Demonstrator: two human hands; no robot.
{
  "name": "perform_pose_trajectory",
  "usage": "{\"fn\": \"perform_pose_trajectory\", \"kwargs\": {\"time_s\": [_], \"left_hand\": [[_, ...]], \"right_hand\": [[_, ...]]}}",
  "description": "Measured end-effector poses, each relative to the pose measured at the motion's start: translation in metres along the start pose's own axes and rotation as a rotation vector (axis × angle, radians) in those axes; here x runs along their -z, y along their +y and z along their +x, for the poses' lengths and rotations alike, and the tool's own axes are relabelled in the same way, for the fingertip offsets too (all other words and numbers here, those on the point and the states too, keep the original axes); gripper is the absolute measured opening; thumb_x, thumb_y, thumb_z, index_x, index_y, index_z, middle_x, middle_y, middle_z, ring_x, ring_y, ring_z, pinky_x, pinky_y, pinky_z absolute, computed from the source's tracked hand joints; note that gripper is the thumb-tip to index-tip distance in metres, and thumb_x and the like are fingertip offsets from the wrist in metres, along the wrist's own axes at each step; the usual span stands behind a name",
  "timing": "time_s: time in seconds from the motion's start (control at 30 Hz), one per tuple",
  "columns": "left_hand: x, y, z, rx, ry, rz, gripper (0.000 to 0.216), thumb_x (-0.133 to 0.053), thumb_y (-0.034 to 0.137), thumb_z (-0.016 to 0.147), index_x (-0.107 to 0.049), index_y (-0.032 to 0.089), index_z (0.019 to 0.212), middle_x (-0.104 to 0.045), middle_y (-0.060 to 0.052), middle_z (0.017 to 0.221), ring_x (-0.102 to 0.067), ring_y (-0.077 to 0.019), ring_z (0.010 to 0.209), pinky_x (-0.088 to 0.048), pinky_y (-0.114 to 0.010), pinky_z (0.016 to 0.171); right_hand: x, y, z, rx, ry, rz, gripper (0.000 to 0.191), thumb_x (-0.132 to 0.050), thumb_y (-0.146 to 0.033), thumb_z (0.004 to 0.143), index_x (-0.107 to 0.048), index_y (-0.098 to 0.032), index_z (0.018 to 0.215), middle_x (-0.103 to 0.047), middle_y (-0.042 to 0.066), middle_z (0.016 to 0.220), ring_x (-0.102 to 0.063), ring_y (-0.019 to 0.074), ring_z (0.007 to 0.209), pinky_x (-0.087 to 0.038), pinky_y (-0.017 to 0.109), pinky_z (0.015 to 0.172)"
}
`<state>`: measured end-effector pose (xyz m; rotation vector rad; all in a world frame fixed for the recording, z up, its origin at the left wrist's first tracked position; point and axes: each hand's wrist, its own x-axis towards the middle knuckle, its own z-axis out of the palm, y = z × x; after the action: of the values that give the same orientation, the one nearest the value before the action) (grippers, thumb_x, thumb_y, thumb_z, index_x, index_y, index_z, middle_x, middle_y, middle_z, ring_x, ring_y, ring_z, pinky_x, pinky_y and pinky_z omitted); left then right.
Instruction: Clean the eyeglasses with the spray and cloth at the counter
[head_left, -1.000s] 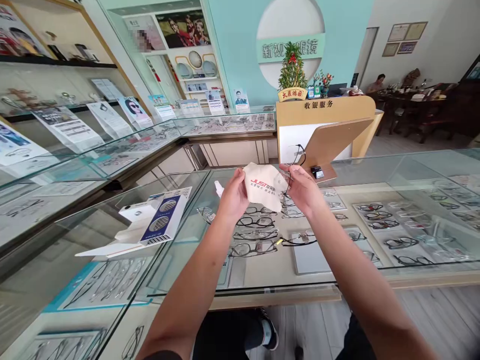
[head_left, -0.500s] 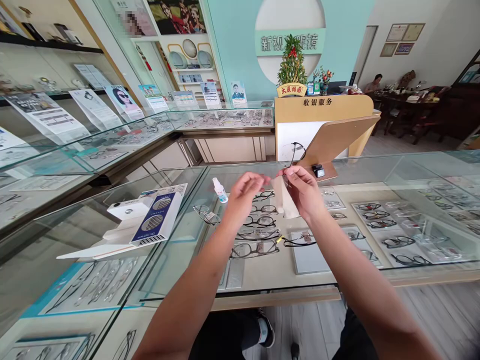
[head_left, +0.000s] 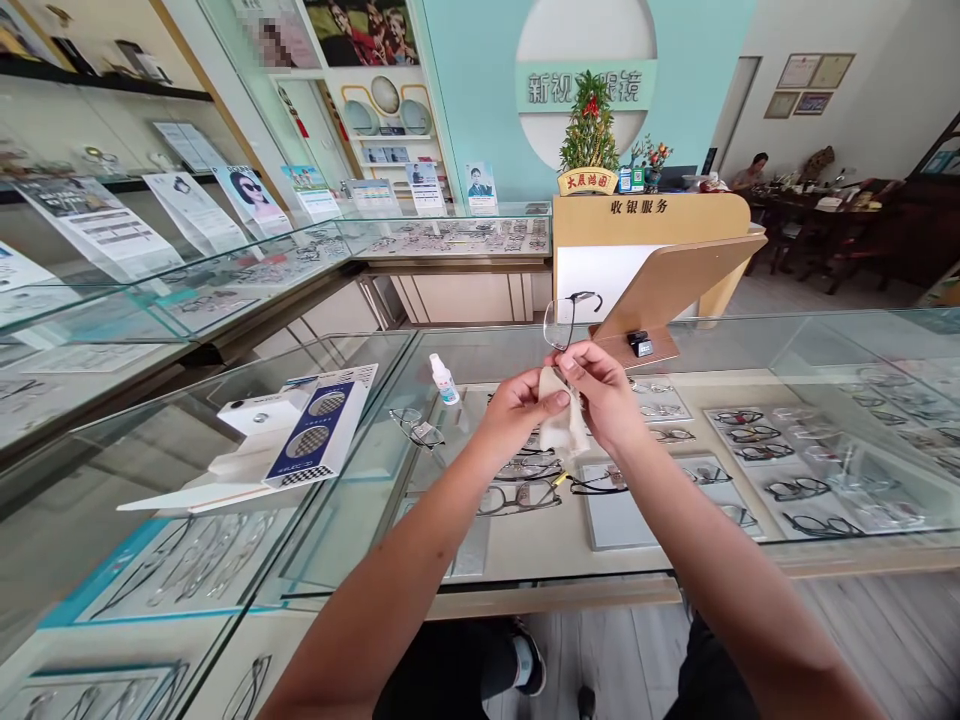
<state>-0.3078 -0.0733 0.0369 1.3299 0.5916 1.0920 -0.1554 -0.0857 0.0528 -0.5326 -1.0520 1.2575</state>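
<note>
Both my hands meet above the glass counter (head_left: pixel 720 335). My right hand (head_left: pixel 604 395) pinches a pair of thin-rimmed glasses (head_left: pixel 564 318), whose clear lens and dark temple stick up above its fingers. My left hand (head_left: pixel 517 415) is closed on a small beige cleaning cloth (head_left: pixel 559 425) that hangs between the two hands, pressed against the glasses. Through the glass under my hands I see rows of spectacle frames (head_left: pixel 517 497) inside the case.
A small white spray bottle (head_left: pixel 444 380) stands on the glass to the left of my hands, with loose glasses (head_left: pixel 414 425) nearby. A blue-and-white card and white box (head_left: pixel 300 435) lie further left. A wooden mirror stand (head_left: pixel 660 290) is behind. A person (head_left: pixel 754 170) sits far right.
The cloth was spread open over the glasses a second ago; my left hand let it go, then took hold again. It is now bunched, and the glasses stand higher above my right hand.
</note>
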Motion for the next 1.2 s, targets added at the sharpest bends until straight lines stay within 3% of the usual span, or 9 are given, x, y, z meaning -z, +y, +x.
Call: {"fn": "perform_pose_trajectory", "kwargs": {"time_s": [0.17, 0.33, 0.5, 0.7, 0.77, 0.87, 1.0, 1.1, 1.2], "left_hand": [[0.001, -0.001, 0.001, 0.063, -0.065, -0.123, 0.049, -0.101, 0.051, 0.072, -0.082, 0.016, 0.101, -0.079, -0.006, 0.088, -0.073, -0.0178, 0.079, -0.055, -0.029, 0.076], [0.004, -0.005, 0.003, 0.112, -0.013, -0.071, 0.052, -0.099, 0.056, 0.074, -0.083, 0.015, 0.102, -0.079, -0.005, 0.088, -0.068, -0.0147, 0.073, -0.051, -0.027, 0.071], [0.001, -0.003, 0.001, 0.023, 0.018, -0.025, 0.049, -0.098, 0.054, 0.076, -0.082, 0.016, 0.104, -0.078, -0.004, 0.088, -0.068, -0.0155, 0.077, -0.051, -0.027, 0.073], [-0.006, 0.001, -0.003, -0.041, 0.034, 0.096, 0.053, -0.088, 0.061, 0.085, -0.075, 0.017, 0.112, -0.080, -0.005, 0.092, -0.068, -0.0168, 0.073, -0.053, -0.028, 0.068], [-0.008, 0.000, -0.003, -0.077, 0.101, 0.128, 0.056, -0.086, 0.066, 0.085, -0.073, 0.018, 0.110, -0.078, -0.004, 0.087, -0.066, -0.0160, 0.070, -0.052, -0.028, 0.067], [-0.009, 0.000, -0.003, -0.165, 0.216, 0.201, 0.060, -0.082, 0.072, 0.086, -0.074, 0.019, 0.113, -0.073, -0.001, 0.082, -0.061, -0.0147, 0.070, -0.051, -0.027, 0.068], [-0.008, 0.003, -0.006, -0.205, 0.289, 0.298, 0.061, -0.070, 0.080, 0.091, -0.077, 0.020, 0.104, -0.068, 0.000, 0.077, -0.058, -0.0156, 0.071, -0.050, -0.028, 0.069], [-0.005, 0.005, -0.007, -0.185, 0.250, 0.301, 0.063, -0.066, 0.082, 0.093, -0.074, 0.019, 0.092, -0.068, -0.002, 0.077, -0.059, -0.0165, 0.071, -0.049, -0.029, 0.068], [-0.003, 0.004, -0.006, -0.166, 0.106, 0.261, 0.059, -0.070, 0.076, 0.094, -0.075, 0.018, 0.102, -0.075, -0.005, 0.090, -0.065, -0.0182, 0.080, -0.053, -0.029, 0.074]], "right_hand": [[-0.001, -0.001, 0.000, -0.025, 0.013, 0.016, 0.031, -0.099, -0.051, 0.076, -0.078, -0.028, 0.084, -0.079, 0.002, 0.096, -0.065, 0.0174, 0.084, -0.052, 0.030, 0.075], [0.003, -0.001, 0.002, -0.011, 0.026, 0.031, 0.029, -0.097, -0.049, 0.078, -0.077, -0.029, 0.084, -0.077, 0.001, 0.092, -0.061, 0.0172, 0.080, -0.048, 0.030, 0.071], [0.004, 0.002, 0.004, -0.046, 0.012, 0.051, 0.031, -0.096, -0.048, 0.079, -0.073, -0.028, 0.083, -0.078, 0.001, 0.098, -0.063, 0.0183, 0.084, -0.051, 0.032, 0.078], [0.000, 0.005, 0.002, -0.086, 0.033, 0.055, 0.033, -0.095, -0.050, 0.077, -0.071, -0.027, 0.080, -0.080, 0.002, 0.107, -0.051, 0.0149, 0.068, -0.035, 0.031, 0.060], [-0.003, 0.006, 0.001, -0.075, 0.018, 0.076, 0.030, -0.095, -0.049, 0.077, -0.074, -0.027, 0.079, -0.081, 0.002, 0.106, -0.059, 0.0173, 0.077, -0.040, 0.031, 0.064], [-0.008, 0.007, -0.002, -0.040, -0.008, 0.077, 0.023, -0.094, -0.047, 0.080, -0.079, -0.029, 0.081, -0.082, 0.002, 0.103, -0.069, 0.0216, 0.094, -0.051, 0.035, 0.083], [-0.009, 0.004, -0.004, -0.024, -0.038, 0.060, 0.021, -0.092, -0.045, 0.081, -0.080, -0.029, 0.077, -0.082, 0.001, 0.099, -0.072, 0.0233, 0.103, -0.052, 0.039, 0.103], [-0.005, -0.001, -0.002, -0.046, -0.019, 0.030, 0.021, -0.091, -0.044, 0.082, -0.079, -0.028, 0.076, -0.082, 0.001, 0.102, -0.066, 0.0176, 0.083, -0.055, 0.033, 0.084], [0.000, -0.003, 0.001, -0.081, 0.044, 0.053, 0.021, -0.092, -0.043, 0.080, -0.079, -0.026, 0.077, -0.081, 0.000, 0.100, -0.056, 0.0123, 0.067, -0.047, 0.028, 0.062]]}}
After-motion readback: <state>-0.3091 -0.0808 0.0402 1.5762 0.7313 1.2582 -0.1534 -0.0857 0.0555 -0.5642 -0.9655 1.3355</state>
